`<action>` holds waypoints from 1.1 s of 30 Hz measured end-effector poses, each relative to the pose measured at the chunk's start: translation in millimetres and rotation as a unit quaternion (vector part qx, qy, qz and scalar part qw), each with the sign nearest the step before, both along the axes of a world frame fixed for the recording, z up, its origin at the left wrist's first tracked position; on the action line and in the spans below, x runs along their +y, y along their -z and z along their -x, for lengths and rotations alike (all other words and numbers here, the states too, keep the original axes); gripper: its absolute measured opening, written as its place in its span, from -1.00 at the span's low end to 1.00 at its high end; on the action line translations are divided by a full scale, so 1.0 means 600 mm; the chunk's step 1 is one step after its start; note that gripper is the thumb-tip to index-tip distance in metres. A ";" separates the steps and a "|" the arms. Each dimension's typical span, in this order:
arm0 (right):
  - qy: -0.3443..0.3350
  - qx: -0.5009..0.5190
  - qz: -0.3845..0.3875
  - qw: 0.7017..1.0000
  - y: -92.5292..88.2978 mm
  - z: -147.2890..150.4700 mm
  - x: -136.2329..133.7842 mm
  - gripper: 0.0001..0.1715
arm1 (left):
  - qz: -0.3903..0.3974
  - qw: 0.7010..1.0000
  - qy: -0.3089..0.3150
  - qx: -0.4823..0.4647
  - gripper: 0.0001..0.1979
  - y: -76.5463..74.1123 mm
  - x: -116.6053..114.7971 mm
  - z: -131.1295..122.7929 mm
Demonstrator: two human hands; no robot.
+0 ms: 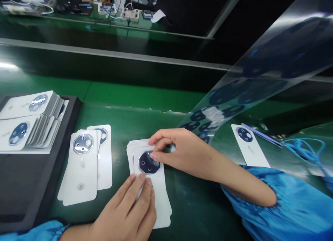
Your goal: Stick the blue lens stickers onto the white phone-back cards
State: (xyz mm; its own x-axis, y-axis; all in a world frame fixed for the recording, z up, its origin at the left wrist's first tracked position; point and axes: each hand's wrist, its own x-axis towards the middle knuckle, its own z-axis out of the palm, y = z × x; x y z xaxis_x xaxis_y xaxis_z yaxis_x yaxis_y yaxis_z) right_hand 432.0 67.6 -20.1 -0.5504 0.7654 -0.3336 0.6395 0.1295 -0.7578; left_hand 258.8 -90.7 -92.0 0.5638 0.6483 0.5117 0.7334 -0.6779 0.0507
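A stack of white cards (149,196) lies on the green bench mat (122,119), with a dark octagonal camera lens cover (149,162) on the top card. My left hand (125,209) grips the stack's lower part, its fingertips resting on the card just below the cover. My right hand (177,147) reaches in from the right, thumb and fingertips pinched at the cover's upper edge. Those fingertips hide part of the cover. I cannot tell whether a thin film lies under them.
Stacked cards sit in a black tray (70,109) at left, with fanned cards (85,161) beside it. At right are a single card (249,145), tweezers (262,135), a blue coiled cord (304,151) and a clear film sheet (249,74) bearing dark octagons.
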 end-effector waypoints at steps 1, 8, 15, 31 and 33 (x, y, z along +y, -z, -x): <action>-0.001 0.003 -0.003 1.000 0.000 0.000 0.000 -0.85 | -0.004 1.000 0.000 -0.002 -0.75 0.000 -0.001 0.000; 0.000 0.018 -0.027 0.999 -0.005 0.005 -0.001 -0.87 | -0.001 1.000 -0.009 0.001 -0.77 0.000 0.000 -0.003; 0.007 -0.022 -0.076 0.997 -0.003 0.010 -0.019 -0.84 | 0.018 1.000 -0.001 0.011 -0.78 0.000 -0.005 -0.002; -0.107 -0.138 -0.550 0.817 0.044 0.012 -0.084 -0.71 | 0.016 1.000 -0.002 0.022 -0.68 0.007 -0.005 0.001; -0.089 -0.175 -0.557 0.807 0.047 0.011 -0.086 -0.48 | 0.015 0.999 -0.002 0.028 -0.68 0.007 -0.006 0.001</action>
